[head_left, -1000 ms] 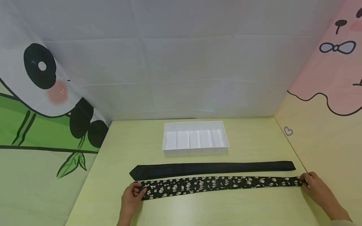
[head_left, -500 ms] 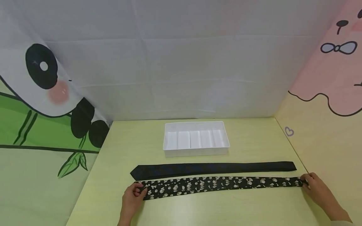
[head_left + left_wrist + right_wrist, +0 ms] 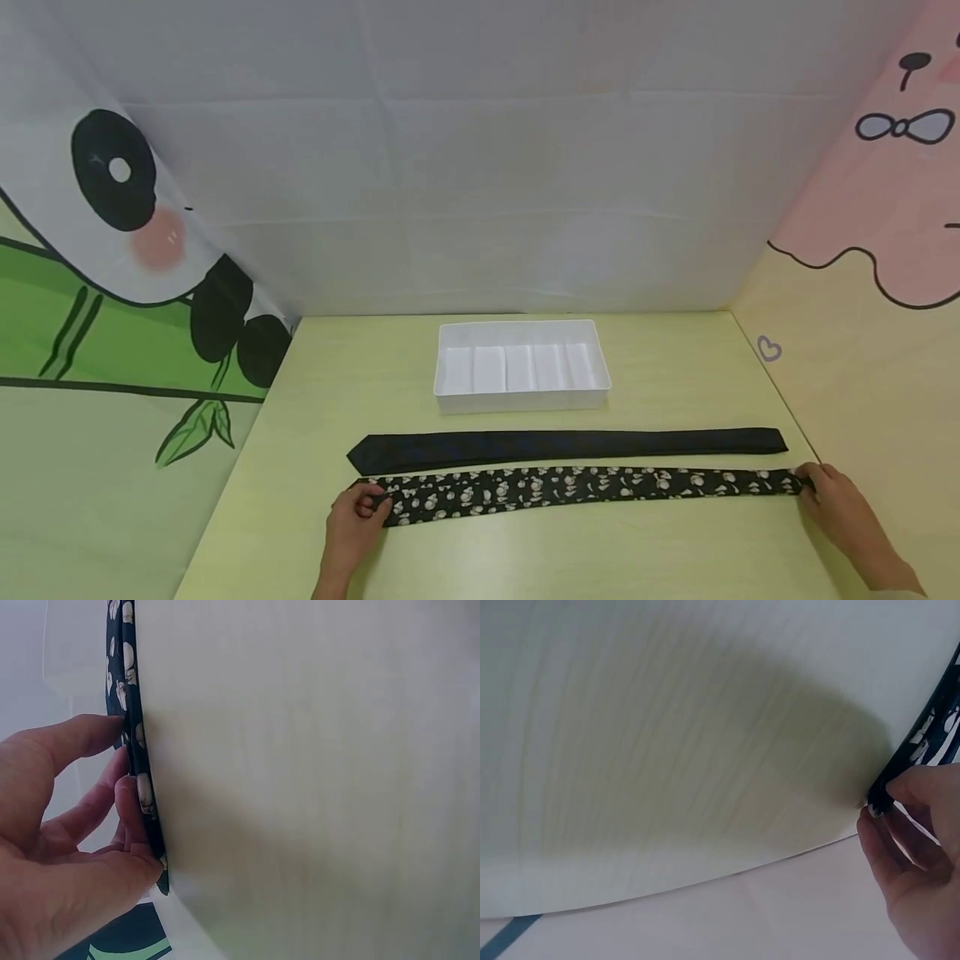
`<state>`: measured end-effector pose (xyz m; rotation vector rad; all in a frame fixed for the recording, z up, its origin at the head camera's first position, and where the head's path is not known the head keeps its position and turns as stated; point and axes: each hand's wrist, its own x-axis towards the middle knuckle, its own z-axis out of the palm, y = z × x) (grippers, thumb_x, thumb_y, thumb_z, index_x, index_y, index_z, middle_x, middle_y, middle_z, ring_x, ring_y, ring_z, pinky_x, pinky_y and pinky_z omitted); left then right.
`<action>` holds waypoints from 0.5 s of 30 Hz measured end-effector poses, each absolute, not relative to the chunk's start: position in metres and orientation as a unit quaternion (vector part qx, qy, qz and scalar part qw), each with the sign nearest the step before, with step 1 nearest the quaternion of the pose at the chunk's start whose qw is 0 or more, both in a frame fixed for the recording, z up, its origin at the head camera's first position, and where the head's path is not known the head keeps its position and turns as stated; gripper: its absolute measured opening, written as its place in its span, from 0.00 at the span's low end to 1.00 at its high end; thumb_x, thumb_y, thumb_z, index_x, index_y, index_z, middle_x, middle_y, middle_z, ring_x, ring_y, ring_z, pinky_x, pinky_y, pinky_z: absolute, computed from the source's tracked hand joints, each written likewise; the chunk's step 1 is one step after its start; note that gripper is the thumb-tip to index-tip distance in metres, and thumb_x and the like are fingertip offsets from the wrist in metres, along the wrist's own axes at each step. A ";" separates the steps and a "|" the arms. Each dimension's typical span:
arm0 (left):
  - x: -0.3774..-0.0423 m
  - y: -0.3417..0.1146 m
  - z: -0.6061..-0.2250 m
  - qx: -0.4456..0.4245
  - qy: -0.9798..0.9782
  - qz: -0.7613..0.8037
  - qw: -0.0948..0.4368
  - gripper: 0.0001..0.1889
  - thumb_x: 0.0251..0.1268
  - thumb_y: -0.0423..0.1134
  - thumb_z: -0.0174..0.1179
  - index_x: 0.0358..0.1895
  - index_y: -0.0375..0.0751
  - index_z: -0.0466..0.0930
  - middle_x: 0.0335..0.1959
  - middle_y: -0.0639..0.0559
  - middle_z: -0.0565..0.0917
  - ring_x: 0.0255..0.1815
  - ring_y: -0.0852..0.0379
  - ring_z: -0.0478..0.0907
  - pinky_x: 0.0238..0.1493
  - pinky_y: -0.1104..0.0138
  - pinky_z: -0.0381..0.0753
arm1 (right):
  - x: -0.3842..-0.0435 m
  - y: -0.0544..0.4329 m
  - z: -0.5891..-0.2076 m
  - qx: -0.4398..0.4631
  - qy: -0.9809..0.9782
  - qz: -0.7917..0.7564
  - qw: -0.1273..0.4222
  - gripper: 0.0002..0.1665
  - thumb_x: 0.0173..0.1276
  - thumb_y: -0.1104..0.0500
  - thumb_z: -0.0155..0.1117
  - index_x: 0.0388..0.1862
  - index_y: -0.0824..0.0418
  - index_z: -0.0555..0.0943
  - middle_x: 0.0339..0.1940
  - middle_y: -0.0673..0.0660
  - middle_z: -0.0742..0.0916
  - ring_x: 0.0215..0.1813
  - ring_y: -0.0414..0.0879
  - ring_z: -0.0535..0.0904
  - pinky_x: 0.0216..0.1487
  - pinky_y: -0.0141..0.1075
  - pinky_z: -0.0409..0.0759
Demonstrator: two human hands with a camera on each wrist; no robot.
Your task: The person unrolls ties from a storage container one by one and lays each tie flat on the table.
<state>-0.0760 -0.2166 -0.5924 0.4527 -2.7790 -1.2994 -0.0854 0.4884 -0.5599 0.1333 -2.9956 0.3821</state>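
Observation:
A black necktie with a pale floral print [image 3: 555, 487] lies stretched out along the front of the table. My left hand [image 3: 352, 527] holds its wide end, thumb on the top and fingers curled at the tip. At the other end, my right hand [image 3: 846, 515] pinches the narrow tip between thumb and fingers. The left wrist view shows the printed tie [image 3: 142, 780] edge-on against the fingertips. In the right wrist view, the folded tip of the tie [image 3: 915, 754] sits between thumb and forefinger. A plain dark necktie [image 3: 562, 448] lies just behind, nearly parallel.
A white plastic tray [image 3: 523, 402] with several ridged sections stands behind the ties on the pale yellow table [image 3: 360, 375]. A white backdrop [image 3: 487, 192] rises at the table's back edge. Cartoon-printed panels flank both sides, the right one [image 3: 885, 358] close to my right hand.

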 end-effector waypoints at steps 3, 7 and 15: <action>-0.076 -0.216 -0.592 0.142 -0.898 -0.416 0.022 0.09 0.61 0.30 0.70 0.43 0.33 0.82 0.35 0.47 0.74 0.34 0.55 0.71 0.35 0.67 0.72 | -0.084 0.483 -0.558 0.040 -0.990 0.117 0.070 0.11 0.57 0.78 0.65 0.39 0.78 0.77 0.32 0.69 0.83 0.36 0.70 0.80 0.39 0.62 0.76; -0.076 -0.216 -0.591 0.135 -0.899 -0.415 0.025 0.09 0.61 0.29 0.70 0.43 0.33 0.82 0.34 0.47 0.74 0.34 0.55 0.71 0.35 0.67 0.72 | -0.080 0.475 -0.555 0.024 -0.992 0.108 0.059 0.12 0.58 0.77 0.63 0.42 0.81 0.76 0.33 0.75 0.84 0.36 0.73 0.80 0.39 0.63 0.76; -0.073 -0.215 -0.587 0.130 -0.898 -0.419 0.023 0.06 0.61 0.29 0.70 0.39 0.34 0.83 0.34 0.47 0.75 0.35 0.55 0.70 0.36 0.67 0.72 | -0.079 0.469 -0.553 0.012 -0.992 0.107 0.058 0.12 0.59 0.76 0.62 0.42 0.82 0.76 0.34 0.77 0.84 0.37 0.74 0.81 0.39 0.64 0.77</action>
